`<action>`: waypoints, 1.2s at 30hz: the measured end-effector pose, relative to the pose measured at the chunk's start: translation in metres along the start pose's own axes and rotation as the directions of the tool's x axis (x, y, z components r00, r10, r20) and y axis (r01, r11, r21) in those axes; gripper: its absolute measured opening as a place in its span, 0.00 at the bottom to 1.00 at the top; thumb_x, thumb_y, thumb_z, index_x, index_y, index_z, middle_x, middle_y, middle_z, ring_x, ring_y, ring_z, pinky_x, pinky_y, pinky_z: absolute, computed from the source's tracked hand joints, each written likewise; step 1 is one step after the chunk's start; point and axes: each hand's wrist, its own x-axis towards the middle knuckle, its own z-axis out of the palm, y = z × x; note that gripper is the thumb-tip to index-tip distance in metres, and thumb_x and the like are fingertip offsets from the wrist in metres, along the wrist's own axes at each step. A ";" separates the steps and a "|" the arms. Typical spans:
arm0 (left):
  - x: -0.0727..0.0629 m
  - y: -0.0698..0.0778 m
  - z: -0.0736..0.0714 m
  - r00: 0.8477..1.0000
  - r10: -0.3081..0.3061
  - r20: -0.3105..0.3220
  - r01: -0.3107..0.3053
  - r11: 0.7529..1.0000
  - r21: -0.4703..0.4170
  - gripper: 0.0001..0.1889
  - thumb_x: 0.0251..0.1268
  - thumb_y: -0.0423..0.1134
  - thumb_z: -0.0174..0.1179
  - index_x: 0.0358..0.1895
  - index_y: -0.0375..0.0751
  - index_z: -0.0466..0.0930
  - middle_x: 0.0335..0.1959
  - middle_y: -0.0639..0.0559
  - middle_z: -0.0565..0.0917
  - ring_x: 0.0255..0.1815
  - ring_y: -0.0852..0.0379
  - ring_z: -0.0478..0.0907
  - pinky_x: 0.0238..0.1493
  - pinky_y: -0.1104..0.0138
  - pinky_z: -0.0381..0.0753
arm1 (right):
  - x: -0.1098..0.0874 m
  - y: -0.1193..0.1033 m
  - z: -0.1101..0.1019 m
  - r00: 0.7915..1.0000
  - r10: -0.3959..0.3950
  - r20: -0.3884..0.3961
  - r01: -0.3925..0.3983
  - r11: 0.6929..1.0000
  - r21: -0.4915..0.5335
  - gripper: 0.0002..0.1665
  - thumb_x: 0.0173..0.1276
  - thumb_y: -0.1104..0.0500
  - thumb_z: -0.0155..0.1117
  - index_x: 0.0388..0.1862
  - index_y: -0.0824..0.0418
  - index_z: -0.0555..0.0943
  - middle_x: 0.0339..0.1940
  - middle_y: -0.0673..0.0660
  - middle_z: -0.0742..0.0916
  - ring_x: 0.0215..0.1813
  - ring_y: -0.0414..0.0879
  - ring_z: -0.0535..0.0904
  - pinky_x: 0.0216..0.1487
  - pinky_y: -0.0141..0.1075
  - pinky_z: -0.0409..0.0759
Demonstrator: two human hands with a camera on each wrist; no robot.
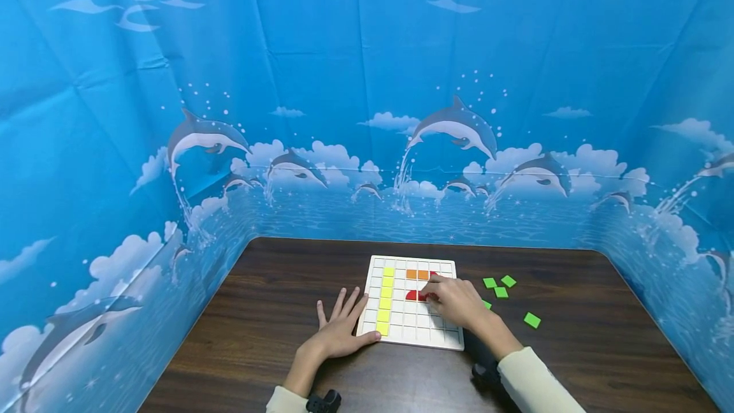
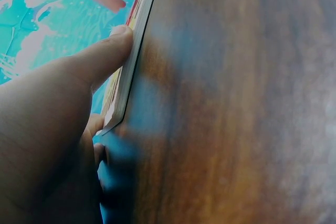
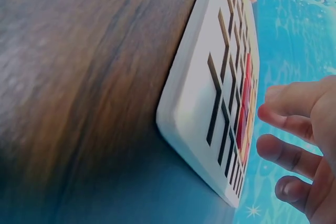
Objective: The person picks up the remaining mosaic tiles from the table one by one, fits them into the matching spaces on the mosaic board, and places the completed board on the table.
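A white gridded board [image 1: 410, 330] lies on the table, bearing a column of yellow squares [image 1: 385, 292], orange squares [image 1: 417, 275] and red pieces, one with a rounded side [image 1: 411, 296]. My left hand [image 1: 339, 333] is spread at the board's left side, its thumb [image 2: 113, 45] pressing the near edge. Over the right half, my right hand [image 1: 455, 301] has bent fingers close above the red pieces. In the right wrist view its thumb and forefinger [image 3: 286, 121] are close together, with red at a fingertip; I cannot tell whether they pinch a piece.
Several loose green squares [image 1: 501, 292] lie right of the board, one [image 1: 532, 320] nearer the front. The dark wooden table [image 1: 275, 285] backs onto a blue dolphin-print curtain [image 1: 344, 209], which also runs along both sides.
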 end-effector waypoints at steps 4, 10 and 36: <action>0.000 0.000 0.001 1.000 -0.001 -0.002 0.001 1.000 0.014 0.54 0.65 0.80 0.56 0.88 0.57 0.52 0.91 0.52 0.47 0.92 0.41 0.32 0.75 0.25 0.15 | -0.005 0.003 -0.006 0.999 0.034 -0.001 -0.034 0.999 -0.006 0.08 0.68 0.57 0.78 0.45 0.48 0.94 0.48 0.47 0.93 0.24 0.35 0.70 0.20 0.30 0.53; 0.000 -0.001 0.000 1.000 -0.014 0.008 0.014 0.999 0.033 0.55 0.65 0.80 0.56 0.88 0.58 0.51 0.91 0.52 0.47 0.92 0.41 0.32 0.75 0.25 0.15 | -0.015 0.012 -0.013 0.998 0.062 -0.015 -0.062 0.998 -0.018 0.07 0.67 0.58 0.79 0.43 0.48 0.94 0.44 0.47 0.93 0.26 0.35 0.70 0.21 0.29 0.57; 0.002 -0.001 0.000 1.000 -0.013 0.022 0.012 0.999 0.037 0.56 0.63 0.82 0.55 0.89 0.58 0.51 0.91 0.53 0.45 0.92 0.42 0.31 0.75 0.24 0.14 | -0.069 0.065 -0.036 0.974 0.227 0.003 -0.226 0.973 -0.037 0.09 0.69 0.53 0.78 0.47 0.49 0.93 0.54 0.55 0.92 0.30 0.42 0.84 0.20 0.33 0.67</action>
